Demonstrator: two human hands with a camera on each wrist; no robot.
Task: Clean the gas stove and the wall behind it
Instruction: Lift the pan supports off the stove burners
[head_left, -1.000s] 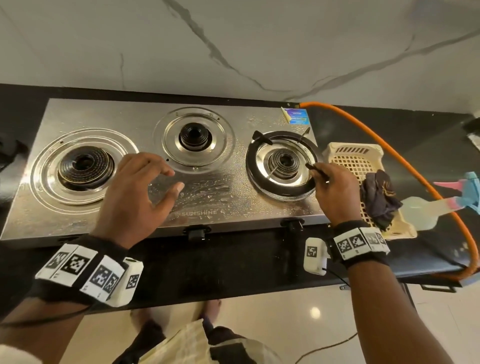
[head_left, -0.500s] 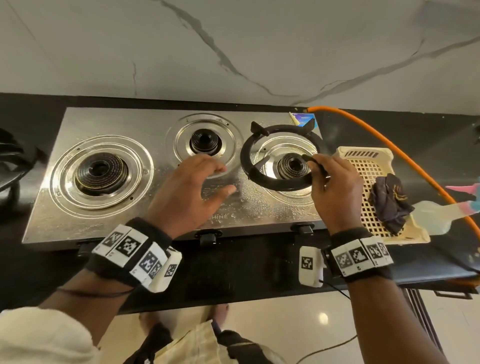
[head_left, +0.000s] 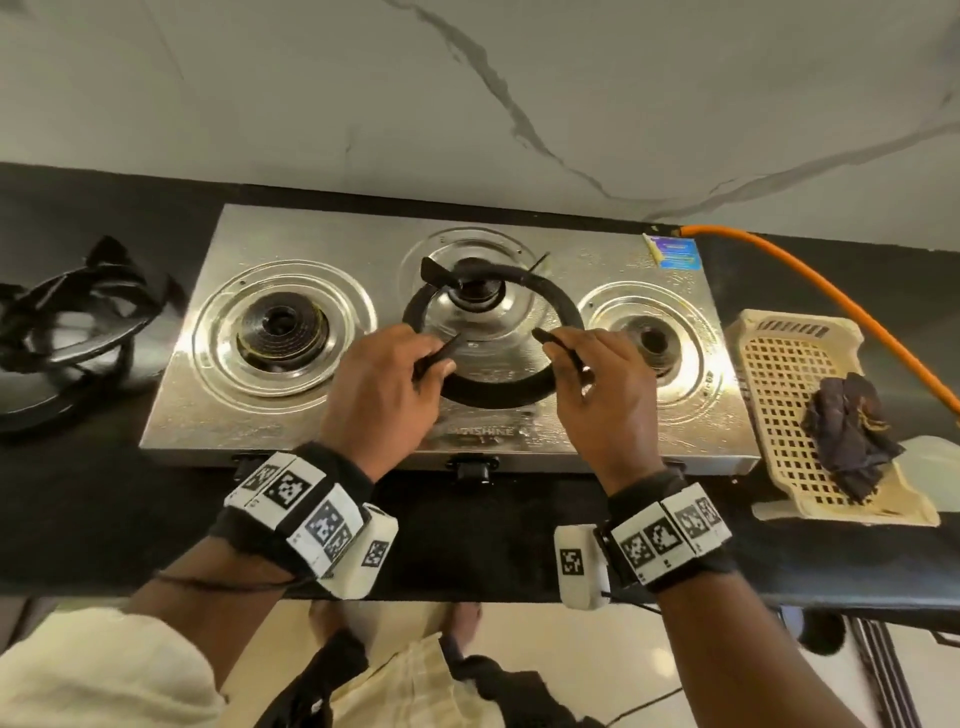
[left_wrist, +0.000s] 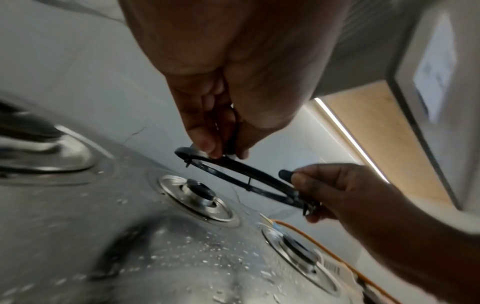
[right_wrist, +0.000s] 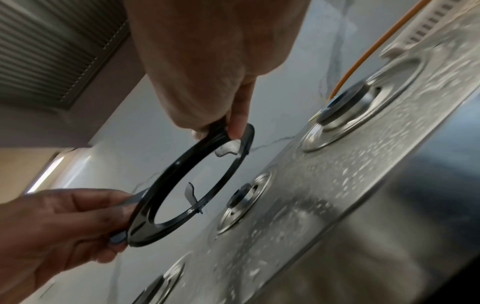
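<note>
A steel three-burner gas stove (head_left: 363, 415) with water droplets on its top sits against the white marble wall (head_left: 467, 104). A black ring-shaped pan support (head_left: 498, 397) hangs in the air above the middle burner (head_left: 475, 288). My left hand (head_left: 387, 387) pinches one of its prongs on the left side. On the ring's right side my right hand (head_left: 602, 384) grips another prong. In the left wrist view the pan support (left_wrist: 249, 181) is clear of the stove top, and in the right wrist view the pan support (right_wrist: 192, 189) is tilted.
Other black pan supports (head_left: 67, 322) lie stacked on the dark counter left of the stove. A cream plastic basket (head_left: 810, 415) with a dark cloth (head_left: 852, 431) lies to the right. An orange gas hose (head_left: 826, 296) runs behind it.
The right hand lifted the pan support off the right burner and carried it left over the middle burner. The left hand came off the stove top and took hold of the ring.
</note>
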